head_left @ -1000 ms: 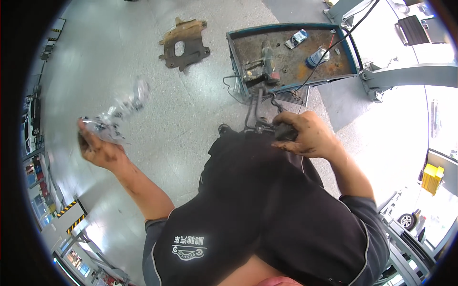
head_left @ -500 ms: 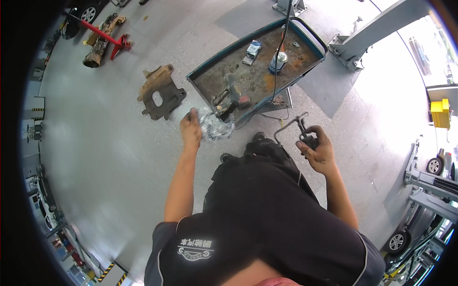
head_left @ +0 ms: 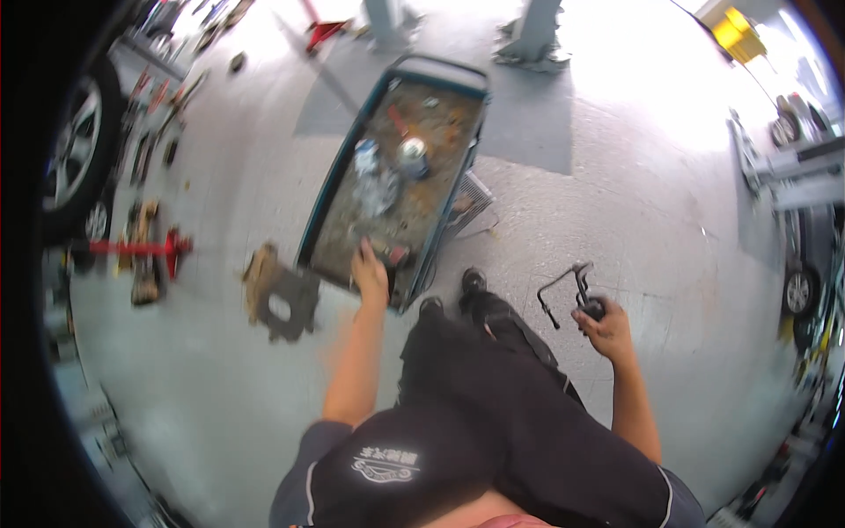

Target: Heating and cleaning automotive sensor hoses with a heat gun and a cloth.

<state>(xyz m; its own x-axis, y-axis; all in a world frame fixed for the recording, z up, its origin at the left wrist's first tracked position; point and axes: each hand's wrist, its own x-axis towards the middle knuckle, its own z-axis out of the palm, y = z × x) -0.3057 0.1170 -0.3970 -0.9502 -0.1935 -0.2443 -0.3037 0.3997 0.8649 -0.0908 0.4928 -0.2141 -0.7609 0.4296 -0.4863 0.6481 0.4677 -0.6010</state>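
1. holding in the right hand [head_left: 613, 336], grip closed on it, a black bent-rod part with a rounded body [head_left: 597, 306], well out from the right edge of the blue-rimmed tray cart [head_left: 336, 236].
2. having the left hand [head_left: 371, 275] over the cart's near edge, beside a dark-and-red power tool [head_left: 399, 253]; too blurred to tell its grip, wide or narrow.
3. bearing, midway along the cart, a crumpled clear plastic bag [head_left: 377, 195] just beside a blue-and-white packet [head_left: 366, 157].

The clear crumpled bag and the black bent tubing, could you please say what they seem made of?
The clear crumpled bag looks like thin, shiny plastic film, translucent with pale highlights. The black bent tubing in the right hand is probably matte dark metal: its slim length juts out stiffly, though rigid plastic is possible.
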